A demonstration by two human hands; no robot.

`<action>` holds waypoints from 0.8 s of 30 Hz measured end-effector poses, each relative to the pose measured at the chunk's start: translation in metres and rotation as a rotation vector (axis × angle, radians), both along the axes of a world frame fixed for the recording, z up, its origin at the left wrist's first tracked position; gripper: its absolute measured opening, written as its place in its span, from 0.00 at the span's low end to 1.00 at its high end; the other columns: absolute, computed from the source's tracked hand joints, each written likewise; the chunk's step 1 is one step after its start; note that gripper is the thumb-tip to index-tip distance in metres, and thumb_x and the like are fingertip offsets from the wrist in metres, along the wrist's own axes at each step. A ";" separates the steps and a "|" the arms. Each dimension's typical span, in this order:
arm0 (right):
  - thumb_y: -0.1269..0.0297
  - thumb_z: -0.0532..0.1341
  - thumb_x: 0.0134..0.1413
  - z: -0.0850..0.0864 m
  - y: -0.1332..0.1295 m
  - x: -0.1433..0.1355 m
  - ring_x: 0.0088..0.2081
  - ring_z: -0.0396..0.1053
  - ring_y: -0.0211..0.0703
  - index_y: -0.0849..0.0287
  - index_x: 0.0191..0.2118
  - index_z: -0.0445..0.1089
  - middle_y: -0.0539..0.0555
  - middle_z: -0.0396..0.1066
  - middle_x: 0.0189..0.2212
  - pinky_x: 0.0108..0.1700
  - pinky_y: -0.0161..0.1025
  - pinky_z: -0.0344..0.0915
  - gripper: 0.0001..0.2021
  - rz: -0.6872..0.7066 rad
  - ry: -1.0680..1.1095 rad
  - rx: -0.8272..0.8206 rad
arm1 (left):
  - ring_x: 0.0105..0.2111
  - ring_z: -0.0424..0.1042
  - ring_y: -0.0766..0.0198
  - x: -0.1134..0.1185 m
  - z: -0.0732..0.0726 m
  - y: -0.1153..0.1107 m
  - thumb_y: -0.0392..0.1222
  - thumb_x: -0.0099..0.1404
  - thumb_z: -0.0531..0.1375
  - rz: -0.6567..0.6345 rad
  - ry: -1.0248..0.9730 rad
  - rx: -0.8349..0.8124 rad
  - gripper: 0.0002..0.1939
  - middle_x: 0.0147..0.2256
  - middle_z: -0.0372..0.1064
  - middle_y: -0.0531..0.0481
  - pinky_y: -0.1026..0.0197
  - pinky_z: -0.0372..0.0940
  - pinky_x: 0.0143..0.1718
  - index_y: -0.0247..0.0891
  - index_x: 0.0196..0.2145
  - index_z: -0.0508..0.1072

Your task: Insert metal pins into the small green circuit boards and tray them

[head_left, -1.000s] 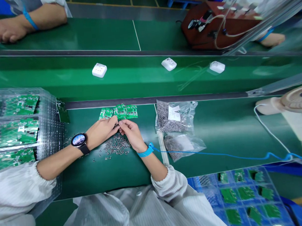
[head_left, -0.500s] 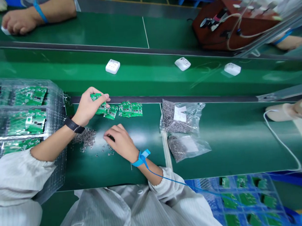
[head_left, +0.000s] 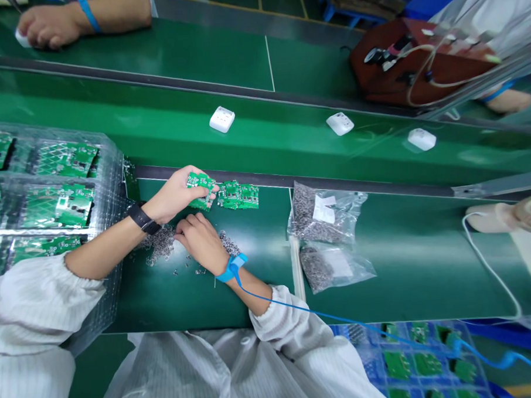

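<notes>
Under the thumb of the left hand, a flat green circuit board is sitting, with the other fingers squeezing it from behind. Holding it near the edges is looking like the best way, because hard pushing may be hurting the little parts on top. Just past those fingers, more flat green circuit boards are lying, so the left hand is probably needing to move softly and not bump them.

Nearer the body, the right hand is curling its fingers close together. I cannot tell if they are pinching anything. By its fingertips, a loose pile of tiny silver metal bits is lying. Bits so small are looking easy to drop, so a light touch is likely working best. Around the right wrist, a bright blue band is wrapping, with its thin blue cord trailing away; not tugging it is seeming wise.
</notes>
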State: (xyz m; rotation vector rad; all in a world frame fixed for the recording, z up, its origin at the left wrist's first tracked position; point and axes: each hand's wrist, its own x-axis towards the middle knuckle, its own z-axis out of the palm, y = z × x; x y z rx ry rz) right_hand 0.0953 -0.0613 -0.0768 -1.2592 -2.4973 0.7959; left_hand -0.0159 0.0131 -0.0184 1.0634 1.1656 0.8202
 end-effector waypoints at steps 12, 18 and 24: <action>0.69 0.63 0.69 -0.009 0.005 0.016 0.44 0.71 0.48 0.57 0.54 0.73 0.53 0.77 0.38 0.47 0.40 0.64 0.11 0.048 0.371 -0.243 | 0.35 0.79 0.59 0.002 0.003 -0.001 0.29 0.61 0.63 -0.076 0.112 0.071 0.13 0.35 0.75 0.51 0.55 0.75 0.37 0.39 0.41 0.67; 0.70 0.61 0.70 -0.006 0.004 0.017 0.48 0.74 0.47 0.57 0.52 0.77 0.55 0.80 0.45 0.52 0.41 0.66 0.10 0.017 0.435 -0.262 | 0.34 0.77 0.60 0.001 0.002 -0.001 0.29 0.60 0.64 -0.033 0.082 0.054 0.14 0.37 0.76 0.49 0.57 0.72 0.36 0.38 0.42 0.69; 0.67 0.61 0.68 -0.002 0.001 0.019 0.41 0.78 0.42 0.54 0.45 0.78 0.50 0.80 0.39 0.48 0.38 0.71 0.07 -0.079 0.628 -0.428 | 0.36 0.78 0.60 -0.001 0.000 -0.002 0.32 0.59 0.65 -0.002 0.031 0.043 0.15 0.38 0.76 0.48 0.56 0.71 0.38 0.38 0.44 0.70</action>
